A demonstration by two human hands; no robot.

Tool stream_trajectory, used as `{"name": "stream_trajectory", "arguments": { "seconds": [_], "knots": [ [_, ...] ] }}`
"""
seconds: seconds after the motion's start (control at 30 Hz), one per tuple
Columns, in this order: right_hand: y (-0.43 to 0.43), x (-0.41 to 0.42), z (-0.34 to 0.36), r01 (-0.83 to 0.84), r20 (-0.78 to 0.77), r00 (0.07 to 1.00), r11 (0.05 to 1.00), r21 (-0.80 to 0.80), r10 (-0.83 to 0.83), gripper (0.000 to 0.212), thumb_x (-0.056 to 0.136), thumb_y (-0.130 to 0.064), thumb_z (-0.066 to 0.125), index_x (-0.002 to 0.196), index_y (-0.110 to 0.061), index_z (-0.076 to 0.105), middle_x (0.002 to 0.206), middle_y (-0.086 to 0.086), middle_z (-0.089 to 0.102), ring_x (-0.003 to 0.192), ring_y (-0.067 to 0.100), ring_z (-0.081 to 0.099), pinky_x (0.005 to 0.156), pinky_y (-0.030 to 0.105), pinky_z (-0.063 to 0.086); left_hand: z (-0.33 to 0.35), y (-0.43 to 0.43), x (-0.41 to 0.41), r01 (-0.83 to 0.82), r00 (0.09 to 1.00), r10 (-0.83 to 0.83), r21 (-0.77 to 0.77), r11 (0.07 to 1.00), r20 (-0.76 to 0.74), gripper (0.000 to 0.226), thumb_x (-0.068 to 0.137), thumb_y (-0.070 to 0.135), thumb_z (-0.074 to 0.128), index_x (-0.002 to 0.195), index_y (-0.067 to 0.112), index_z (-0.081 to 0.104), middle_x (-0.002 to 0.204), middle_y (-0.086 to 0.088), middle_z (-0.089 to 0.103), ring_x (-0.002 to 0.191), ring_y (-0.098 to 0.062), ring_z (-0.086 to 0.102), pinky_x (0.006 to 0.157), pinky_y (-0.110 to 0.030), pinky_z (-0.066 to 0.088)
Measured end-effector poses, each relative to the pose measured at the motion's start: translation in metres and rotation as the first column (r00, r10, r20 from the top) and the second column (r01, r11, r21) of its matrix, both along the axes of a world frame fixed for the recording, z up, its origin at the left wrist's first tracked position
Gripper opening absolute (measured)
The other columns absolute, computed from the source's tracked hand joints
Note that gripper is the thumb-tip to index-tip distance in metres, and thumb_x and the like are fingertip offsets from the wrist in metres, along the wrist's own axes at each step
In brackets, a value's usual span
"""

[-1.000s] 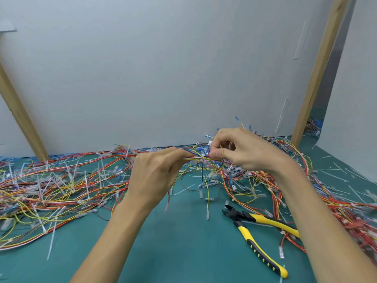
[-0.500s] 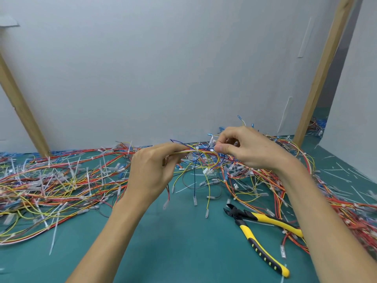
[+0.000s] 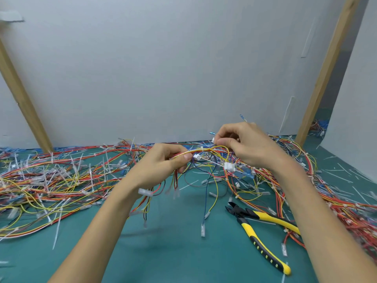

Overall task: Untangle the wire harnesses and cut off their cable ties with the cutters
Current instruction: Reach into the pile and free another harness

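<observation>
Both hands hold one wire harness above the teal worktop (image 3: 173, 254).

The bundle of thin red and yellow wires (image 3: 201, 150) runs left to right in a shallow arch between the hands, over the middle of the worktop. The left hand (image 3: 155, 167) has its grip closed around one end, fingers curled over the strands, and loose ends with pale terminals hang down below it. The right hand (image 3: 247, 147) pinches the other end between thumb and fingertips. A white plastic connector (image 3: 229, 166) dangles just beneath. The yellow-and-black-handled cutters (image 3: 258, 229) lie flat on the worktop beside the right forearm, untouched, their black nose pointing far-left and their spread handles near-right. Tangled red, yellow and white wire heaps lie at the left (image 3: 51, 180) and the right (image 3: 346, 203).
</observation>
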State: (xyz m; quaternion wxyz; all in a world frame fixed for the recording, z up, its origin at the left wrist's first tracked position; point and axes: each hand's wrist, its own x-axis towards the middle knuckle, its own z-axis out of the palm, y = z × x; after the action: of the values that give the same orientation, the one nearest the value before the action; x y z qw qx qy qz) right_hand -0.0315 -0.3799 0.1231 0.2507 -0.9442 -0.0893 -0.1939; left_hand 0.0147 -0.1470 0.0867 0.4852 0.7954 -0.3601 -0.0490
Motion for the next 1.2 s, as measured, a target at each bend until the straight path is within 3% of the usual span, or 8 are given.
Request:
{"name": "stream_trajectory", "arguments": {
  "seconds": [0.23, 0.37, 0.43, 0.53, 0.67, 0.9, 1.0, 1.2],
  "knots": [
    [-0.021, -0.004, 0.006, 0.112, 0.025, 0.993, 0.993, -0.026, -0.112, 0.014, 0.097, -0.015, 0.063, 0.087, -0.022, 0.070, 0.065, -0.016, 0.060, 0.059, -0.012, 0.052, 0.058, 0.007, 0.036, 0.003, 0.023, 0.011, 0.054, 0.965, -0.047, 0.020, 0.998, -0.257, 0.038, 0.098, 0.030, 0.058, 0.089, -0.007, 0.056, 0.062, 0.000, 0.044, 0.043, -0.009, 0.021, 0.039, -0.016, 0.019],
    [-0.022, -0.002, 0.005, 0.152, -0.010, 0.988, 0.988, -0.013, -0.152, 0.017, 0.101, -0.015, 0.057, 0.089, -0.024, 0.064, 0.049, -0.022, 0.057, 0.055, -0.012, 0.054, 0.055, 0.009, 0.035, 0.003, 0.029, 0.014, 0.107, 0.944, -0.092, 0.030, 0.994, -0.316, 0.035, 0.095, 0.031, 0.064, 0.081, 0.000, 0.057, 0.061, 0.000, 0.045, 0.041, -0.007, 0.023, 0.037, -0.015, 0.019],
    [-0.022, 0.000, 0.005, 0.172, -0.017, 0.985, 0.985, 0.008, -0.172, 0.016, 0.101, -0.017, 0.057, 0.089, -0.026, 0.063, 0.050, -0.014, 0.055, 0.053, -0.004, 0.056, 0.060, 0.023, 0.040, 0.004, 0.031, 0.014, 0.123, 0.938, -0.107, 0.029, 0.992, -0.330, 0.030, 0.094, 0.032, 0.064, 0.070, 0.014, 0.060, 0.057, 0.003, 0.046, 0.040, -0.007, 0.022, 0.037, -0.015, 0.018],
    [-0.020, 0.002, 0.002, 0.197, -0.011, 0.980, 0.980, 0.026, -0.197, 0.014, 0.101, -0.019, 0.057, 0.090, -0.025, 0.062, 0.059, -0.012, 0.054, 0.059, 0.005, 0.055, 0.066, 0.030, 0.041, 0.003, 0.028, 0.014, 0.107, 0.940, -0.091, 0.031, 0.994, -0.329, 0.037, 0.099, 0.029, 0.057, 0.063, 0.023, 0.065, 0.054, 0.006, 0.045, 0.040, -0.008, 0.021, 0.038, -0.018, 0.017],
    [-0.014, 0.005, -0.002, 0.203, 0.017, 0.978, 0.964, 0.172, -0.209, 0.009, 0.100, -0.019, 0.057, 0.096, -0.020, 0.065, 0.078, -0.007, 0.064, 0.079, 0.022, 0.066, 0.074, 0.037, 0.053, -0.003, 0.021, 0.016, 0.083, 0.906, -0.090, -0.035, 0.996, -0.415, 0.029, 0.101, 0.024, 0.053, 0.082, 0.024, 0.075, 0.058, 0.002, 0.041, 0.043, -0.010, 0.015, 0.037, -0.016, 0.014],
    [-0.013, -0.004, 0.013, 0.259, 0.145, 0.947, 0.947, 0.188, -0.287, 0.015, 0.099, -0.030, 0.057, 0.093, -0.026, 0.070, 0.085, -0.013, 0.069, 0.080, 0.006, 0.064, 0.069, 0.022, 0.040, -0.009, 0.020, 0.022, 0.043, 0.877, -0.079, -0.085, 0.995, -0.474, 0.022, 0.102, 0.025, 0.051, 0.083, 0.024, 0.060, 0.059, 0.006, 0.034, 0.046, -0.009, 0.010, 0.035, -0.014, 0.015],
    [-0.007, -0.009, 0.018, 0.166, 0.055, 0.983, 0.974, 0.153, -0.176, 0.018, 0.100, -0.033, 0.055, 0.093, -0.032, 0.071, 0.092, -0.016, 0.071, 0.089, -0.001, 0.064, 0.074, 0.013, 0.042, -0.011, 0.019, 0.022, 0.046, 0.862, -0.117, -0.154, 0.987, -0.492, 0.014, 0.103, 0.024, 0.048, 0.092, 0.016, 0.053, 0.060, 0.006, 0.035, 0.044, -0.007, 0.012, 0.036, -0.015, 0.015],
    [0.003, -0.008, 0.009, -0.024, -0.165, 0.986, 1.000, 0.016, 0.027, 0.029, 0.102, -0.046, 0.048, 0.130, -0.046, 0.055, 0.136, -0.011, 0.054, 0.126, 0.007, 0.050, 0.108, 0.036, 0.039, -0.012, 0.012, 0.018, 0.131, 0.842, -0.206, -0.182, 0.975, -0.498, 0.027, 0.101, 0.034, 0.050, 0.080, 0.027, 0.067, 0.062, 0.008, 0.040, 0.039, -0.004, 0.017, 0.037, -0.015, 0.020]
  ]
}}
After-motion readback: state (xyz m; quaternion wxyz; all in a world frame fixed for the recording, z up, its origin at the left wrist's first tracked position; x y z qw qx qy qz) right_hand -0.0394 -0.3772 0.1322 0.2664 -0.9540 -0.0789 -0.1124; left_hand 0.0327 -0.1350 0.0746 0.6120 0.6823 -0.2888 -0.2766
